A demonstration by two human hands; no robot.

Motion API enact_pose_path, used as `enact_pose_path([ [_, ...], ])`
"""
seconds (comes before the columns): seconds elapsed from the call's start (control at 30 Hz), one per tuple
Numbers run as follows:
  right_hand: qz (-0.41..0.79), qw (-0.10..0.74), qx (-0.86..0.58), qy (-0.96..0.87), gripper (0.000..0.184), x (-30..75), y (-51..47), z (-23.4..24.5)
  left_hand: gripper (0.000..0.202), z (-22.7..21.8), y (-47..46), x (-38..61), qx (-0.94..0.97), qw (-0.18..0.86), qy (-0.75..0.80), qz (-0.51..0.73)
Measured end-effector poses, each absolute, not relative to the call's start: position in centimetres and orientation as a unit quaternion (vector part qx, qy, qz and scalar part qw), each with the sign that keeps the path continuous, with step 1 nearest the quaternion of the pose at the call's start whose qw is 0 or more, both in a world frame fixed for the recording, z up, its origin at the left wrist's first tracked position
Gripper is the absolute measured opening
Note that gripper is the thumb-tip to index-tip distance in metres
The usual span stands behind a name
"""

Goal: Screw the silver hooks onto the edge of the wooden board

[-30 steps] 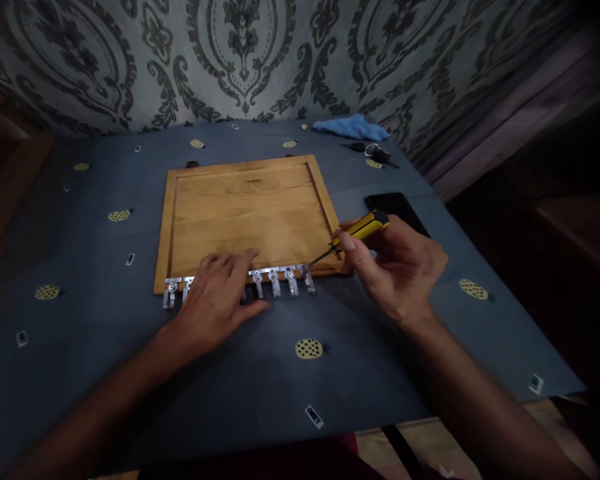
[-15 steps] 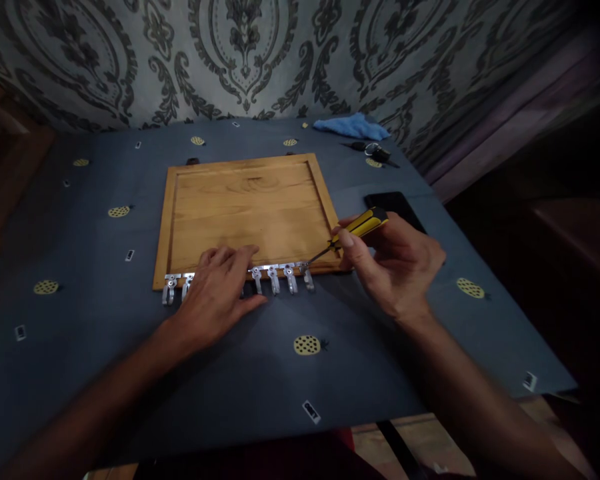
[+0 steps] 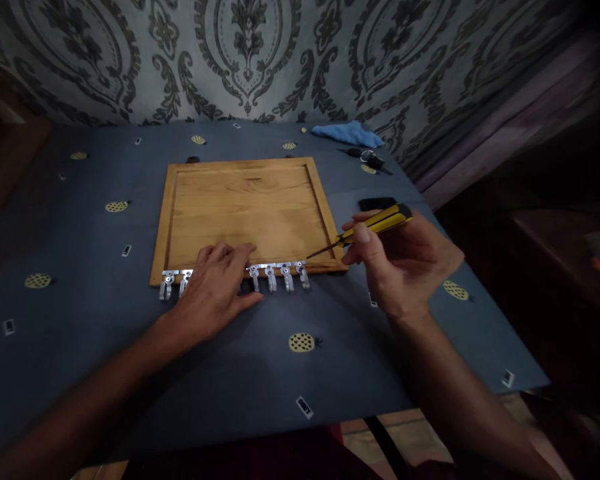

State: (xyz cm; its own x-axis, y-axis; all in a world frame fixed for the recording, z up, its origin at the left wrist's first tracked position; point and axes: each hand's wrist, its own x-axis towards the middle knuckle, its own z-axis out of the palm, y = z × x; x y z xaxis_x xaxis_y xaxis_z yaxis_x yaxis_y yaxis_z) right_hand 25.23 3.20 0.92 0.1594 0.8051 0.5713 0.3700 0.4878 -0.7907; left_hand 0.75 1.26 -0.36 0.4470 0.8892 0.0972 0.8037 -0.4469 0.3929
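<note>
A framed wooden board [image 3: 240, 213] lies flat on the table. Along its near edge runs a silver metal hook rail [image 3: 271, 268] with several hooks hanging over the edge. My left hand [image 3: 215, 277] rests across the rail and the board's edge, fingers stretched out, hiding the middle hooks. Between the thumb and fingers of my right hand [image 3: 405, 260] is a yellow and black screwdriver [image 3: 375, 225]. Its shaft points down and left, and the tip is just above the rail's right end, apart from the last hook's screw.
A dark phone [image 3: 376, 203] lies behind my right hand. Farther back on the table are a bunch of keys [image 3: 370, 159] and a blue cloth [image 3: 347, 133]. The table's covering [image 3: 215, 393] has a pineapple print. A patterned curtain [image 3: 250, 60] hangs behind the far edge.
My right hand has moved right and drawn the screwdriver tip off the screw at the rail's right end. My left hand stays on the rail. The view has shifted slightly.
</note>
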Motion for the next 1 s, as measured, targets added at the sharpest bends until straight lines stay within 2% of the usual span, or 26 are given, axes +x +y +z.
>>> enact_pose_path([
  [0.13,0.239,0.619,-0.456,-0.593,0.010,24.1,2.7,1.6,0.065,-0.3,1.3,0.8,0.837,0.142,0.508,0.146],
  [0.33,0.298,0.559,-0.444,-0.634,0.011,21.9,2.0,1.7,0.065,-0.4,1.3,0.8,0.842,0.137,0.502,0.144],
  [1.0,0.334,0.522,-0.428,-0.658,0.012,20.0,2.4,0.2,0.061,-0.3,1.2,0.8,0.841,0.135,0.504,0.145],
])
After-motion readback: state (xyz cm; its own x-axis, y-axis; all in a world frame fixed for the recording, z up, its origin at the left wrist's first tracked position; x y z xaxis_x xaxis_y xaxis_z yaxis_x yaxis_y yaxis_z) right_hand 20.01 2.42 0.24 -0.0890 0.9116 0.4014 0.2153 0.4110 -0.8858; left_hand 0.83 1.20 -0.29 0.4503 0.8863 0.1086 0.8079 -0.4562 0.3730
